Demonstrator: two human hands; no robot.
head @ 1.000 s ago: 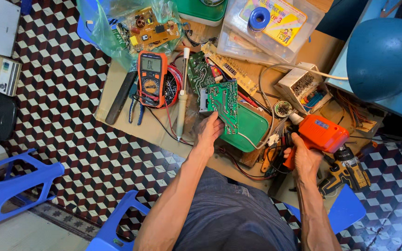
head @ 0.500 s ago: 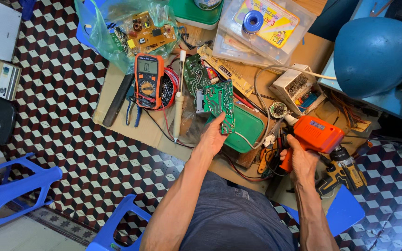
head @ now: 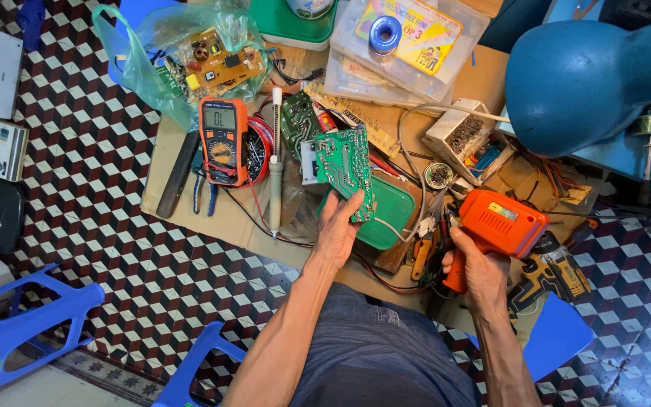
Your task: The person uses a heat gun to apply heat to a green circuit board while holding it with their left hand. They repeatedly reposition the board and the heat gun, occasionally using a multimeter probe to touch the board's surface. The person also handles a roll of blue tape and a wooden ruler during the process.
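My left hand [head: 338, 230] holds a green circuit board [head: 345, 167] by its lower edge, solder side up, above a green plastic lid [head: 386, 215]. In my right hand [head: 476, 267] is an orange pistol-shaped soldering gun [head: 495, 226], gripped by the handle, its tip pointing left toward the board. Both are over a cardboard sheet [head: 242, 226] on the tiled floor.
An orange multimeter [head: 223, 139] and a white soldering pen [head: 275, 162] lie left of the board. A plastic bag of boards [head: 190, 60], a clear box with a blue solder spool [head: 384, 34], a white parts box [head: 461, 136], a yellow drill [head: 555, 275], a blue lamp shade [head: 589, 75], blue stools [head: 24, 324].
My left hand has raised the circuit board a little higher and nearer the camera. The right hand keeps the soldering gun in about the same place.
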